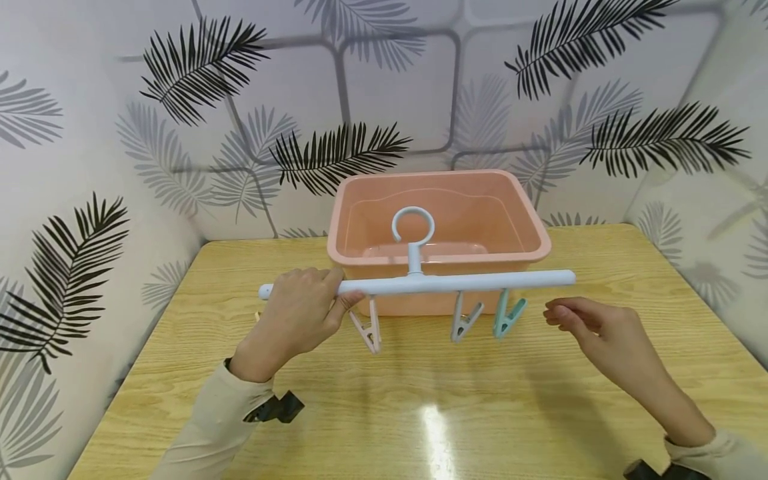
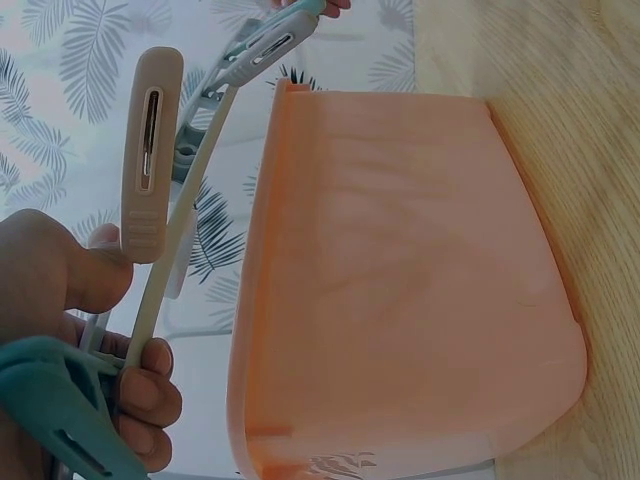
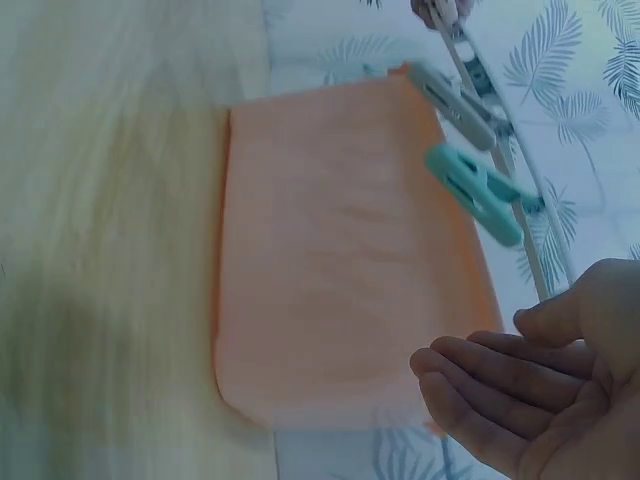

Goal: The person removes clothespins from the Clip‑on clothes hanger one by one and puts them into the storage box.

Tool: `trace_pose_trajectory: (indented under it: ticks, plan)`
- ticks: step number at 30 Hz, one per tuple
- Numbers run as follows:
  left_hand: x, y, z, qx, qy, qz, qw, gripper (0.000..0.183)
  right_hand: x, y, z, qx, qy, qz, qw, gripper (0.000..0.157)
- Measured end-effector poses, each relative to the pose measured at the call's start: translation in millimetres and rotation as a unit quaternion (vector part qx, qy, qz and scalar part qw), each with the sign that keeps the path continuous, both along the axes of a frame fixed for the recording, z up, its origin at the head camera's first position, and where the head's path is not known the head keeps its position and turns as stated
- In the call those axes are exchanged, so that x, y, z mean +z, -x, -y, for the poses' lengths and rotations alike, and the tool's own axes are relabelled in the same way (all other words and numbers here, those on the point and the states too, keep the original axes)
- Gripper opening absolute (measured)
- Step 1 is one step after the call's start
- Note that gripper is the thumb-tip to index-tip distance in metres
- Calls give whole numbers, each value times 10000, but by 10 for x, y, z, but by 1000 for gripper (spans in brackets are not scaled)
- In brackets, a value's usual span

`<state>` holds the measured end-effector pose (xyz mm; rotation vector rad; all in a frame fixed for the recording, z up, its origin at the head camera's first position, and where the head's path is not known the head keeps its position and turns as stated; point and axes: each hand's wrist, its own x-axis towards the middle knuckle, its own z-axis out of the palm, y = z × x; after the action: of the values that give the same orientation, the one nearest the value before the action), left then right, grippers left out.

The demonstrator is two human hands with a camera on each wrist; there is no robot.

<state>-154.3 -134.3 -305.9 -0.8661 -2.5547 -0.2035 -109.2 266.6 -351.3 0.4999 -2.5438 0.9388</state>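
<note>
My left hand (image 1: 294,310) grips the light blue bar of a clip hanger (image 1: 468,283) near its left end, fingers over the top and thumb along the front. The hanger is held level in front of the tub, its round hook (image 1: 414,225) pointing up. Below the bar hang a pink clip (image 1: 373,330), a grey clip (image 1: 461,323) and a teal clip (image 1: 504,320). Another teal clip (image 2: 70,410) shows by the left hand in the left wrist view. My right hand (image 1: 612,340), holding nothing, has loosely bent fingers just beyond the bar's right end.
A pink plastic tub (image 1: 438,183) stands on the wood-grain table (image 1: 372,413), close to the wall (image 1: 396,87) with its leaf pattern. The hanger overlaps the tub's front side in the head view.
</note>
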Motion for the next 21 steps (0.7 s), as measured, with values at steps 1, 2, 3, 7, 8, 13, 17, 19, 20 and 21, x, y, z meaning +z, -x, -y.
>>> trace_pose_trajectory:
  ticks: [1, 2, 3, 7, 8, 13, 17, 19, 20, 21]
  plan:
    - [0, 0, 0, 1, 9, 1, 10000, 41, -13, -17, 34, 104, 171, 187, 9996, 19]
    - [1, 0, 0, 4, 14, -2, 10000, 41, -23, -33, 68, 220, 370, 376, 9984, 21]
    - [1, 0, 0, 6, 17, -1, 10000, 41, -33, -43, 99, 326, 583, 568, 9961, 24]
    - [5, -3, -4, 10, 15, 16, 10000, 42, -64, -63, 208, 857, 1591, 1277, 9752, 32]
    - [5, -2, -6, 3, 13, 20, 10000, 42, -70, -66, 227, 983, 1869, 1479, 9662, 33]
    - [9, -4, -18, -51, -13, 54, 10000, 42, -92, -76, 296, 1432, 3153, 2603, 9013, 46]
    - [10, -9, -24, -36, 5, 40, 10000, 43, -117, -74, 335, 1574, 3718, 3056, 8623, 53]
    - [9, -10, -27, -43, 18, 28, 10000, 42, -129, -73, 343, 1642, 3938, 3117, 8490, 52]
    - [8, -10, -28, -47, 24, 19, 10000, 42, -134, -72, 345, 1683, 4048, 3129, 8425, 50]
    - [7, -10, -30, -55, 25, 9, 10000, 42, -138, -70, 345, 1710, 4122, 3124, 8386, 48]
